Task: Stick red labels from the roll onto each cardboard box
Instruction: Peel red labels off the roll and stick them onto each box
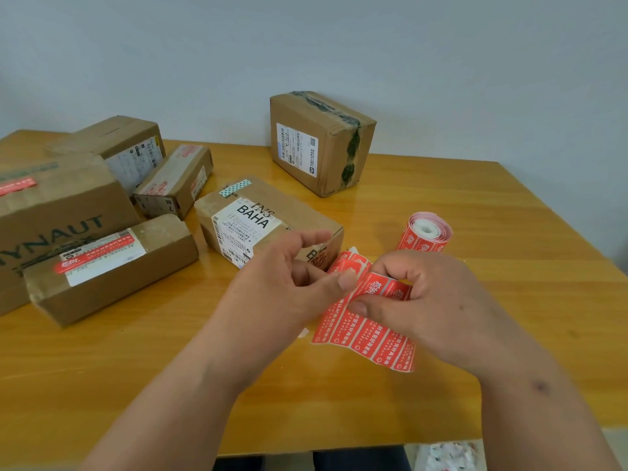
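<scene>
Worktop (pixel 509 232): glossy honey-coloured wood grain, set against a plain pale wall. Far left, large cardboard box (pixel 64 212), matt brown, green printed lettering, one red label on its top. Behind it, taped box (pixel 119 137) with a white shipping slip. In front, long narrow box (pixel 112 266), scuffed corrugated card, red label laid across its white slip. Slim box (pixel 176 178) lying near the taped box, with red-and-white stickers on top and end. Centre, flat box (pixel 268 215) printed "BAHA", white slip and a patch of teal patterned tape; no red label visible on it. Rear centre, squarish box (pixel 323 144), bound with dark wrinkled tape, standing well apart from the others. Left hand (pixel 289 283): fingers curled, thumb and forefinger pinching the upper edge of the label strip (pixel 367 338), a glossy red sheet of rectangular stickers with white print, hanging curved above the worktop. Right hand (pixel 438 300): fingers bent, thumb pressed on the strip's face, gripping it. Label roll (pixel 428 236): cylindrical, white core, lying on the worktop just behind the right hand.
</scene>
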Available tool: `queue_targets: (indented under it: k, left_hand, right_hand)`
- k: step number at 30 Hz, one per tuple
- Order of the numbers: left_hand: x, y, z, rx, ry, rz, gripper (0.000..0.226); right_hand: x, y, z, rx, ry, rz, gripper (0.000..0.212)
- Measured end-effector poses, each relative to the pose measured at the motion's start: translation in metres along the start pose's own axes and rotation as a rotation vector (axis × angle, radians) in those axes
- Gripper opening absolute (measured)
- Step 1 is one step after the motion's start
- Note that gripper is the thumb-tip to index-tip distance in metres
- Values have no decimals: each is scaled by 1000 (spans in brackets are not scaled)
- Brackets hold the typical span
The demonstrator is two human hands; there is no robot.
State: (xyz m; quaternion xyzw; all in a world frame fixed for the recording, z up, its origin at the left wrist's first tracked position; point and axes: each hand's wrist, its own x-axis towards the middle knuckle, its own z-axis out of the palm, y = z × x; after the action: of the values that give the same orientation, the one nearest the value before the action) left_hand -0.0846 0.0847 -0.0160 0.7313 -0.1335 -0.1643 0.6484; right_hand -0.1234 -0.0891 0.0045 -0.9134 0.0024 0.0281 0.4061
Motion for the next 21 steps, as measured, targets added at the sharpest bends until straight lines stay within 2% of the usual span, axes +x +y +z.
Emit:
queue_targets:
  k: [3, 8, 16, 21]
  left_hand:
    - [-1, 0, -2, 15, -28, 3, 53]
    - [0, -1, 3, 82, 23, 55, 51]
    - [2, -5, 7, 12, 112, 43, 46]
    - [5, -6, 9, -17, 168, 34, 44]
  right_hand:
    - [0, 1, -2, 51, -16, 10, 17]
    - [2, -2, 0, 80, -72, 8, 33]
    - [4, -1, 6, 18, 51, -74, 27]
    - [3, -1, 6, -5, 105, -87, 31]
